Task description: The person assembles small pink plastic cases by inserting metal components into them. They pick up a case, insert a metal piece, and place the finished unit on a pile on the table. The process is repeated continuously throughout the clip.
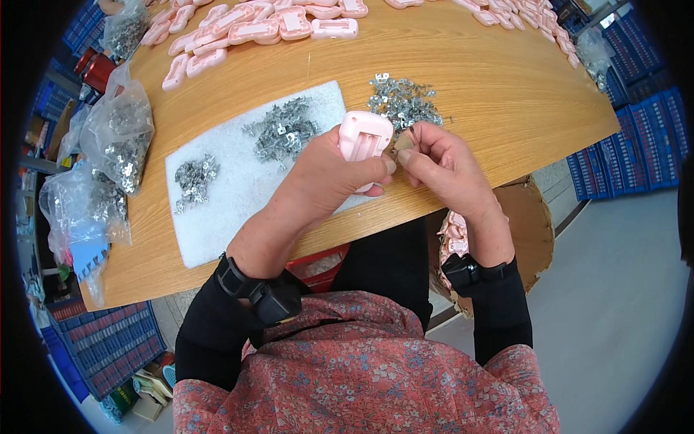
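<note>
Near the table's front edge, my left hand (329, 170) is wrapped round a pink plastic casing (356, 130), its rectangular battery compartment facing up. Close beside the casing's right side, my right hand (448, 166) is closed in a pinch; what sits between its fingertips is too small to make out. Something tan covers one of these fingertips. Just beyond both hands lies a loose pile of small silvery metal clips (408, 105). Left of my hands, a white foam sheet (231, 152) bears a larger heap of metal pieces (285, 130) and a smaller one (194, 181).
Many pink casings (253, 30) cover the table's far side. Clear bags of metal parts (119, 137) stand at the left edge. Below the table's right front, a cardboard drum (531, 224) contains pink pieces. Blue crates (629, 148) are stacked at right, more (108, 336) at lower left.
</note>
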`<state>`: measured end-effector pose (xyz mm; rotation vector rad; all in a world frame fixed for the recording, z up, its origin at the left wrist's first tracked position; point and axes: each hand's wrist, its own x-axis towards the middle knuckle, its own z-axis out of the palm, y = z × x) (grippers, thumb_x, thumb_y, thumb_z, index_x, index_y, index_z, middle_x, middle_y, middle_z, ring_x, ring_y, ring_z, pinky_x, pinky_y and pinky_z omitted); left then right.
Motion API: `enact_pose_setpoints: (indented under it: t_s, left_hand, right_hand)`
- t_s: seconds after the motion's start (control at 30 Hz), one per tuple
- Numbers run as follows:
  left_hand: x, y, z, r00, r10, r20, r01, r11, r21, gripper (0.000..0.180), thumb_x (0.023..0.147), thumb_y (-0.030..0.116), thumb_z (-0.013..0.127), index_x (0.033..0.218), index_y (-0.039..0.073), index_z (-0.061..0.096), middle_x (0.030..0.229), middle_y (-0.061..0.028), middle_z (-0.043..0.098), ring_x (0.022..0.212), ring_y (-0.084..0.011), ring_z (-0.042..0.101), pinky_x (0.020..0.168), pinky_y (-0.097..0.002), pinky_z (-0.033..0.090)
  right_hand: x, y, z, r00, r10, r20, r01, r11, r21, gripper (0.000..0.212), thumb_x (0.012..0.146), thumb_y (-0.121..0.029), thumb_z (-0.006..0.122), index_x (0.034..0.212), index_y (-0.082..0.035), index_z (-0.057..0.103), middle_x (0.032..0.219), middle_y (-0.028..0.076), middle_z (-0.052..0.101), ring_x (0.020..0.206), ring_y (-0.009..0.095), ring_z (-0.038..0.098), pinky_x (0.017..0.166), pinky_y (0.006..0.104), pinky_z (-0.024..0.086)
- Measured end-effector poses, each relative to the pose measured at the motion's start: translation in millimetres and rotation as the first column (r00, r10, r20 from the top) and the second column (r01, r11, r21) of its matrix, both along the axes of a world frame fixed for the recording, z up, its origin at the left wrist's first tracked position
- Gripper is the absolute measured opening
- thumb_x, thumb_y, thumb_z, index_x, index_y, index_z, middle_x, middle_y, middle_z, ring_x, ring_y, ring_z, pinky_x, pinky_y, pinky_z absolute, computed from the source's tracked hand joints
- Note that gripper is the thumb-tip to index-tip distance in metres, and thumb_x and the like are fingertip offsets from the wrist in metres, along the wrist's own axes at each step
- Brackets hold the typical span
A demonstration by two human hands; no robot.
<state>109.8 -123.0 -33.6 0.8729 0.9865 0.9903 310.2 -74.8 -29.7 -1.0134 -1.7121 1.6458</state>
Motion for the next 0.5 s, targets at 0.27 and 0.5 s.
enact_pose_setpoints:
  t_s: [0.27, 0.5]
  left_hand:
    - [3.3, -0.3, -6.5, 0.983, 0.146, 0.116, -0.140, 0.988, -0.061, 0.044, 0.087, 0.008, 0.069, 0.128, 0.002, 0.053, 0.102, -0.0062, 0.064, 0.088, -0.0152, 0.066, 0.074, -0.0295, 0.059]
    - [9.8, -7.6, 1.9, 0.962, 0.218, 0.163, -0.202, 0.973, -0.109, 0.031, 0.083, 0.007, 0.070, 0.110, 0.001, 0.058, 0.093, -0.0076, 0.066, 0.080, -0.0146, 0.067, 0.069, -0.0266, 0.059]
  right_hand:
    - [-10.3, -26.0, 0.4, 0.973, -0.202, -0.109, 0.184, 0.971, -0.154, 0.010, 0.095, -0.011, 0.066, 0.098, -0.002, 0.063, 0.082, 0.000, 0.067, 0.065, 0.002, 0.053, 0.058, 0.0186, 0.041]
    - [-24.0, -39.9, -16.7, 0.901, -0.341, -0.267, 0.329, 0.940, -0.091, 0.008, 0.095, -0.006, 0.066, 0.101, -0.001, 0.064, 0.087, 0.000, 0.068, 0.074, 0.003, 0.058, 0.068, 0.0185, 0.046]
